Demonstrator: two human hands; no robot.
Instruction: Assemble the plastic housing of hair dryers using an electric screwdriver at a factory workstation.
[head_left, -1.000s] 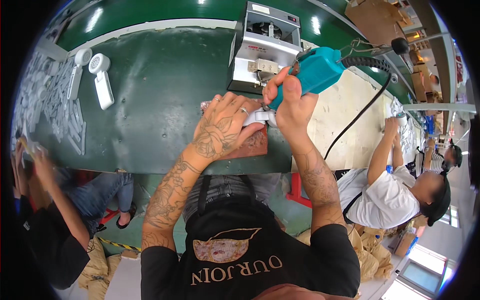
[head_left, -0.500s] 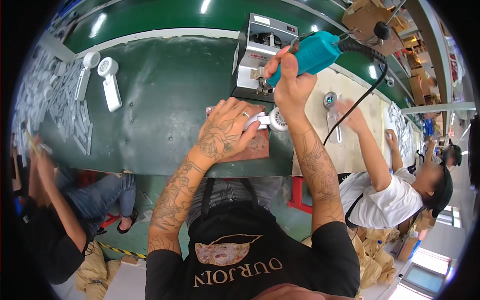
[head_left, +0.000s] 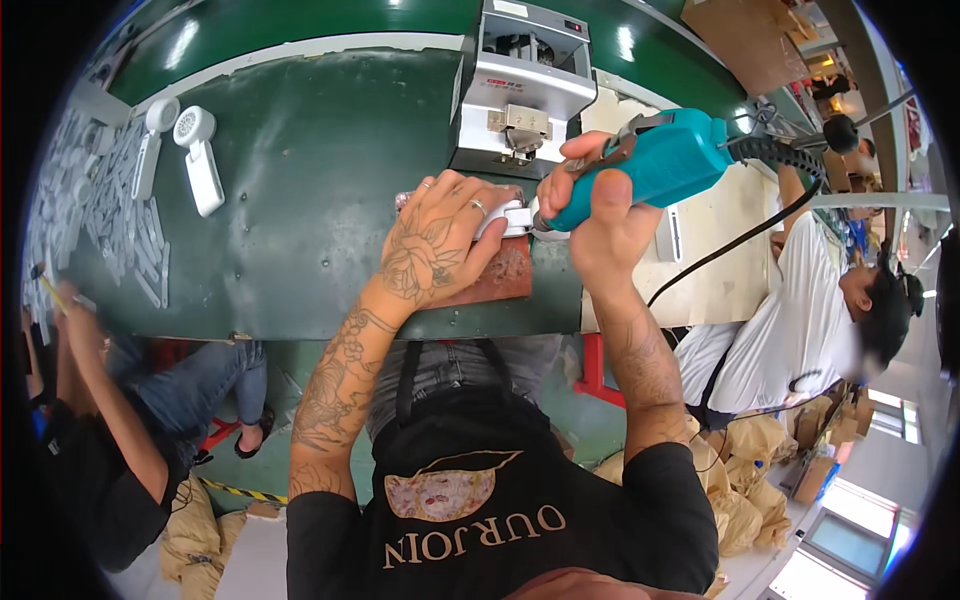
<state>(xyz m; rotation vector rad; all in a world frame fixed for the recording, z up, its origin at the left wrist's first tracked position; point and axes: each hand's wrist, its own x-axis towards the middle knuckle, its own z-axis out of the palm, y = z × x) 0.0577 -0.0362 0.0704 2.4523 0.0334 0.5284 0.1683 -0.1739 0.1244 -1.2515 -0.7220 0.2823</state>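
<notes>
Red-brown pad (head_left: 500, 275): rests on our desk (head_left: 300, 220).
Left hand (head_left: 435, 237): we hold a white device (head_left: 516, 220) over the pad.
Right hand (head_left: 612, 225): we grip a teal driver (head_left: 665, 160) at the device's two o'clock, tip by its hinge.
Metal machine (head_left: 520, 95): stands beyond, at its twelve o'clock.

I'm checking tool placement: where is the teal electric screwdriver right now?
In the head view, the teal electric screwdriver is right of centre, gripped in the right hand, its tip at the white handheld fan held by the left hand.
</notes>
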